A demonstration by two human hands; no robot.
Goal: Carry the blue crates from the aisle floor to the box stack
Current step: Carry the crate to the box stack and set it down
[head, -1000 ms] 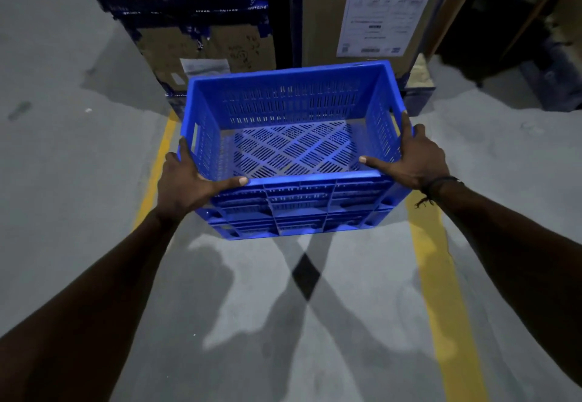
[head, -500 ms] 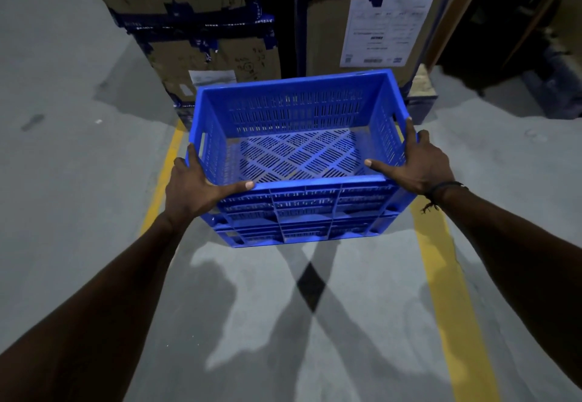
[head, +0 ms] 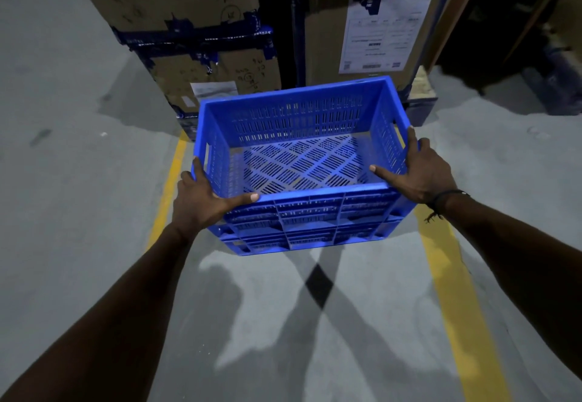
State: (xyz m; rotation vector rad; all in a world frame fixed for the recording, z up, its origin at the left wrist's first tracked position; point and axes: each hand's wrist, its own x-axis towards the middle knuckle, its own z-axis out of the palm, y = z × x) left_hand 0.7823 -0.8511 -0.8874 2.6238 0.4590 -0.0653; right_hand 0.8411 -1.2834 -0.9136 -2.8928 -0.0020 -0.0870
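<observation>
While the grey aisle floor (head: 78, 212) stretches out under two yellow lines (head: 447, 291), the cardboard box stack (head: 195, 39) looms dead ahead, dark blue tape (head: 195, 34) banded across it and a printed label (head: 381, 36) on the neighbouring carton. Right in front of it hangs the blue crate (head: 299, 162), empty, slotted base showing, carried clear of the floor and tipped slightly down toward the right. Grip check: the left hand (head: 201, 203) is clamped on the near left corner, thumb hooked over the rim; the right hand (head: 422, 171) is clamped on the near right corner, thumb lying inside along the near wall, a dark wrist band (head: 447, 197) just behind it. Both hands sit at the near end only, so the far end is unsupported, and that's the risk I'd flag: the crate could dip forward, or its far rim could clip the cartons as it closes in. Dim light won't help judging that gap.
</observation>
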